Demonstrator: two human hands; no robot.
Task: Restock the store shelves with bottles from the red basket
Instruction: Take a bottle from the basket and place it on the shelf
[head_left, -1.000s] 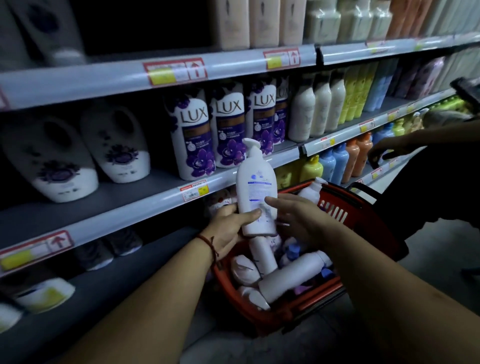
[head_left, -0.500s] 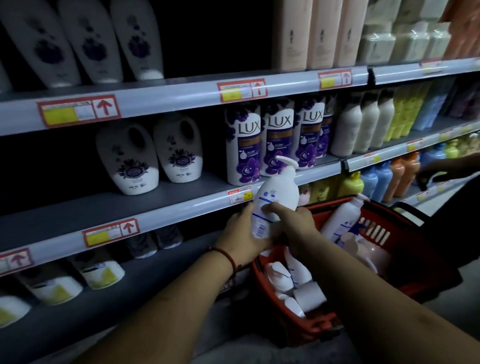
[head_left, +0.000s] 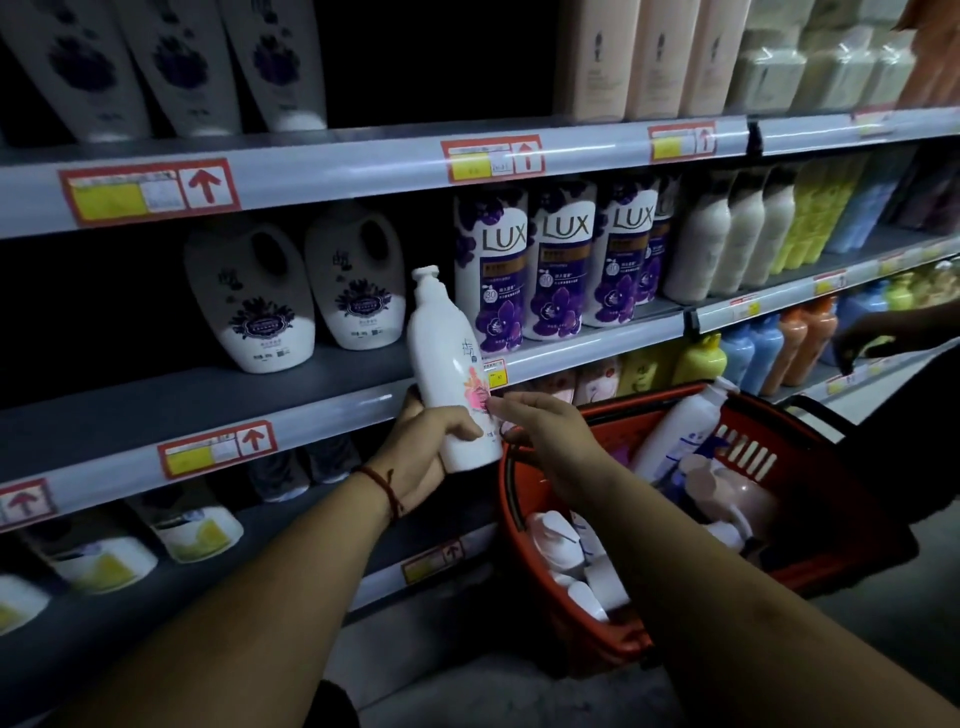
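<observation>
At the shelf (head_left: 156, 405) lip, left hand (head_left: 431, 447) grips bottle (head_left: 447, 364) low, right hand (head_left: 545, 436) just touches it, fingers loose; could tip toward 1 o'clock into Lux bottles (head_left: 561, 260).

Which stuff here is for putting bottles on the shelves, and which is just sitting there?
For the job: pump bottle, gripped by the left hand, touched by the right hand; red basket; spare bottles inside it; middle shelf.
Just there: LUX bottles; price tags; another person's hand.
</observation>
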